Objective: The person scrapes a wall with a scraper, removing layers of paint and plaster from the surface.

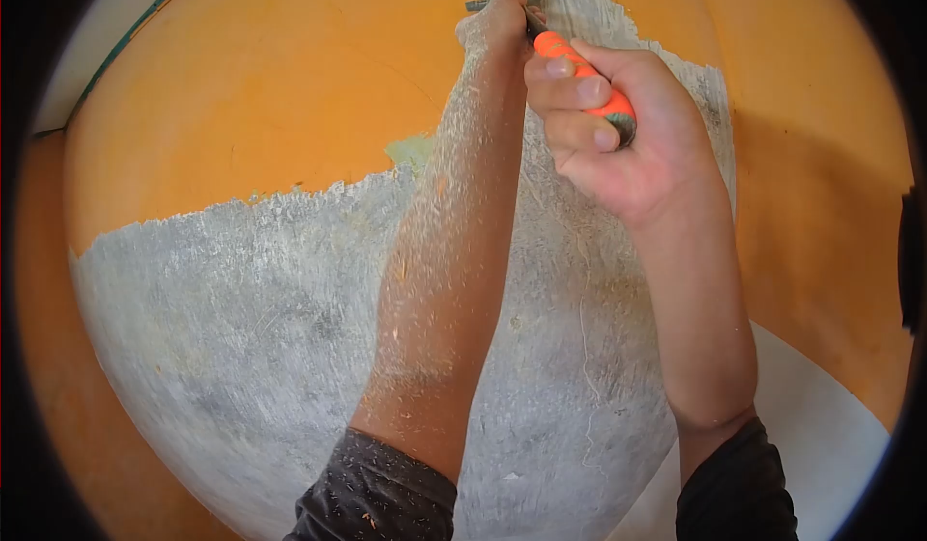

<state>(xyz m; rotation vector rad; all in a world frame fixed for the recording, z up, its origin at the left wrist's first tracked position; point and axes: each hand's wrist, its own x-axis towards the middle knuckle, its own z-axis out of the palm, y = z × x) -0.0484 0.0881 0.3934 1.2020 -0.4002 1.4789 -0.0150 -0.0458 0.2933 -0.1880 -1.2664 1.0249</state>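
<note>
A paint scraper with a bright orange handle (pixel 613 110) is held up against the wall. My right hand (pixel 637 116) is closed round that handle, its fingers curled over the front. Up at the scraper's head (pixel 477 5), my left hand (pixel 494 26) grips near the dark neck; most of its fingers are hidden behind it. The blade's edge against the wall is also largely hidden. Orange paint (pixel 290 87) borders the scraped grey surface (pixel 261 300) in a ragged line. Pale flakes cover my left forearm and dark sleeve.
A small pale green patch (pixel 413 150) shows at the paint's edge. Orange wall (pixel 821 194) continues on the right, with a shadow on it. A white surface (pixel 801 425) lies at the lower right. A dark green strip (pixel 135 34) runs along the upper left.
</note>
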